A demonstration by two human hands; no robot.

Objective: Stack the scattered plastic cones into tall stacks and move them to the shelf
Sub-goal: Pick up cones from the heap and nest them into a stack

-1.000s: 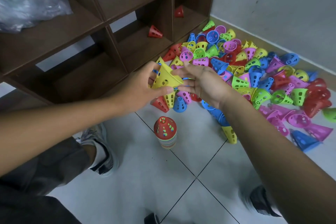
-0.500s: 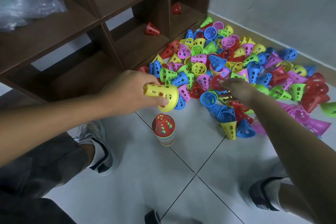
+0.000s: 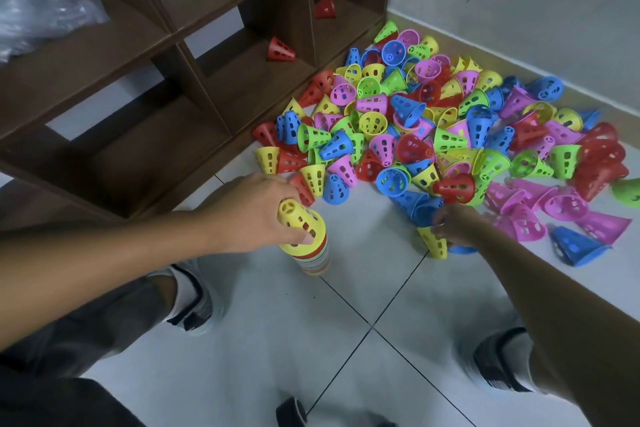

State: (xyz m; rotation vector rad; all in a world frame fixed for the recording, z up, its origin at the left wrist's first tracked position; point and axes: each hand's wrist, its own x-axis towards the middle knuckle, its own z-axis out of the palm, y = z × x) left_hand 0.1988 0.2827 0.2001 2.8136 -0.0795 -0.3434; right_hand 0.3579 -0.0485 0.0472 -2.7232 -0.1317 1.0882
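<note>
1. The left hand (image 3: 258, 215) grips a yellow perforated plastic cone (image 3: 302, 228), thumb on its flared rim, fingers curled round its far side. The cone sits tilted on top of the multicoloured stack of nested cones (image 3: 313, 260) standing on the tiled floor (image 3: 346, 340).
2. The cone's long axis leans up and left, off the stack's vertical, so I judge it needs squaring before it seats.
3. The right hand (image 3: 453, 224) pinches another yellow cone (image 3: 433, 242) at the near edge of the scattered pile (image 3: 450, 135), to the right of the stack.
4. The dark wooden shelf (image 3: 207, 55) lies beyond the stack, nearer the left hand.
</note>
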